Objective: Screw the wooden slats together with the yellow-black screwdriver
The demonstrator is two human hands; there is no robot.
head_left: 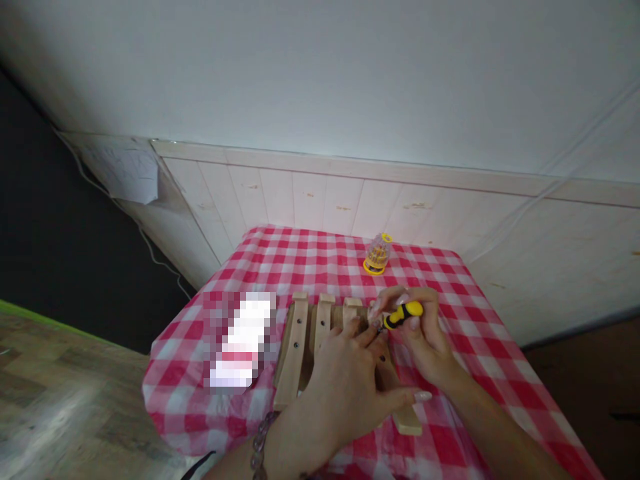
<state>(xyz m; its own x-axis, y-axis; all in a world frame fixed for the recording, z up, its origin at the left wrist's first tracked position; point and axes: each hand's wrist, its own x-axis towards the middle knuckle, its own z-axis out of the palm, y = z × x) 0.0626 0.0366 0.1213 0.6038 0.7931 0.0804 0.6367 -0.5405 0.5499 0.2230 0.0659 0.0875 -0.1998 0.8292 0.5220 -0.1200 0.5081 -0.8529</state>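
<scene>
My right hand (425, 330) is closed around a short yellow-and-black screwdriver (404, 313), tilted with its tip toward the rightmost wooden slat (407, 421). My left hand (337, 380) lies across the wooden piece, fingers stretched out and thumb spread; its fingertips are close to the screwdriver's tip. Beneath it, several pale slats are set side by side on a darker wooden base (285, 347). Dark round screw heads or holes show on the left slat (291, 373). My left hand hides much of the middle slats and the exact contact at the tip.
A clear domed case (379, 253) with a yellow base and small bits inside stands toward the back. On the left lies a blurred-out bright rectangular object (243, 340). A red-and-white checked cloth (305, 250) covers the table, which meets a white panelled wall (325, 200).
</scene>
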